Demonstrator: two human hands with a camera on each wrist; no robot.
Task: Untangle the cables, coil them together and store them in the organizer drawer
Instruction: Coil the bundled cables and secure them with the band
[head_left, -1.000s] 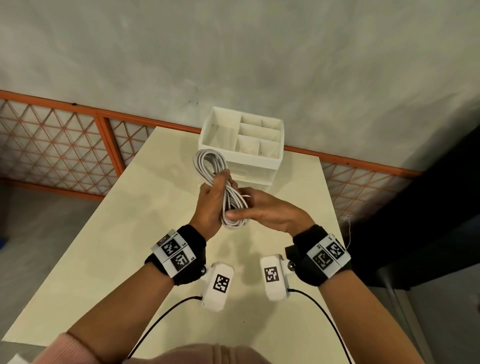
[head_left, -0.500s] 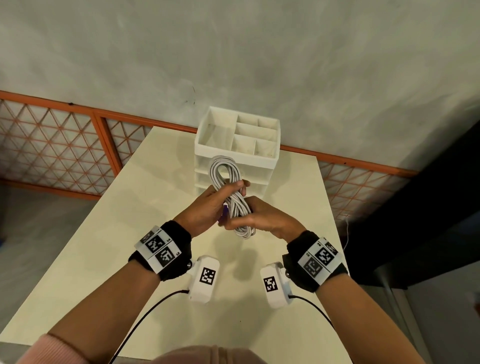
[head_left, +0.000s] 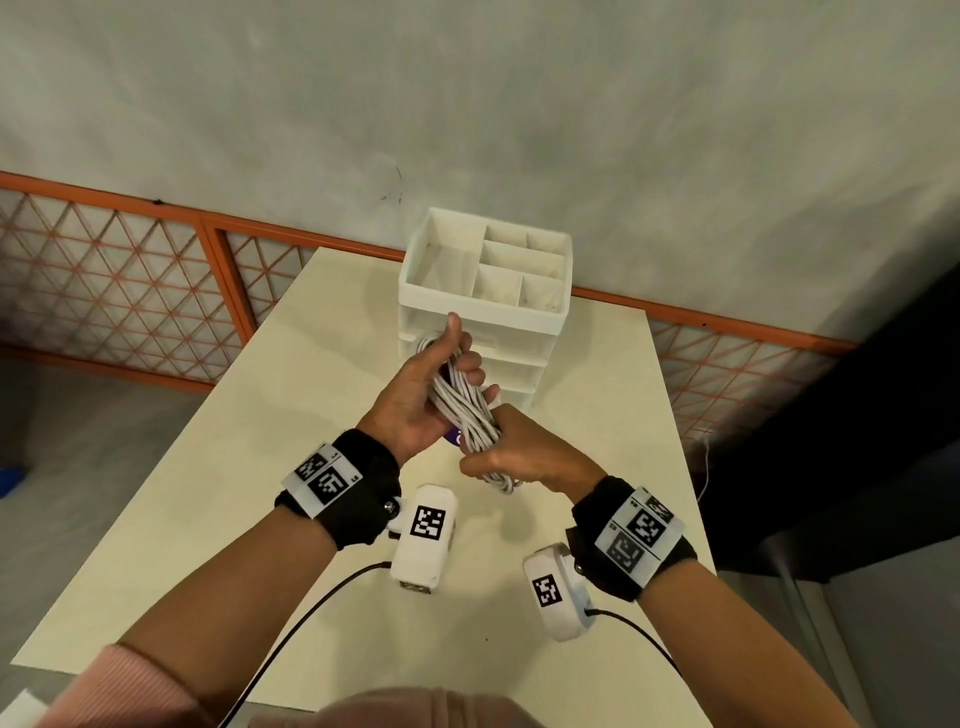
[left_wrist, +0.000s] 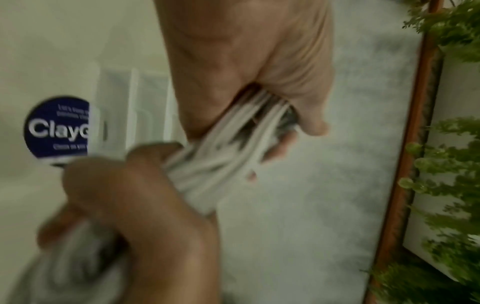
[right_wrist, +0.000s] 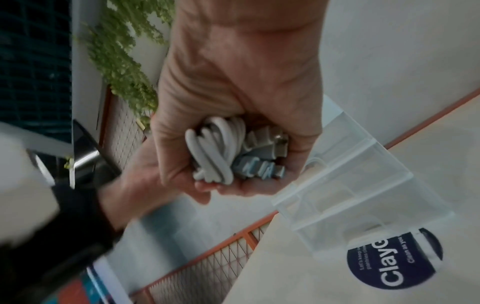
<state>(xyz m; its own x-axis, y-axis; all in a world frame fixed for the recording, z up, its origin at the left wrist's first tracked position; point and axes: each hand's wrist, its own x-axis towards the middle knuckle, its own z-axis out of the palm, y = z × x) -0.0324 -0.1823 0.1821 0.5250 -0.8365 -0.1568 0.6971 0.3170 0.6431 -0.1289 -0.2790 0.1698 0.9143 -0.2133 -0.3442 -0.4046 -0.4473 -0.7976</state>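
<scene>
A bundle of coiled white cables hangs in the air above the table, just in front of the white organizer. My left hand grips the bundle's upper part, thumb pointing up. My right hand grips its lower end in a fist. The right wrist view shows the cable loops and grey connector plugs packed inside that fist. In the blurred left wrist view the cable strands run between both hands. The organizer's drawers look closed, partly hidden behind my hands.
A round dark blue sticker lies on the cream table by the organizer's base. The organizer's top tray has several empty compartments. An orange lattice railing and a grey wall run behind the table; its right edge drops off.
Both hands carried the bundle forward toward the organizer's drawers. The left hand turned thumb-up around the upper coils, and the right hand closed into a fist around the lower end.
</scene>
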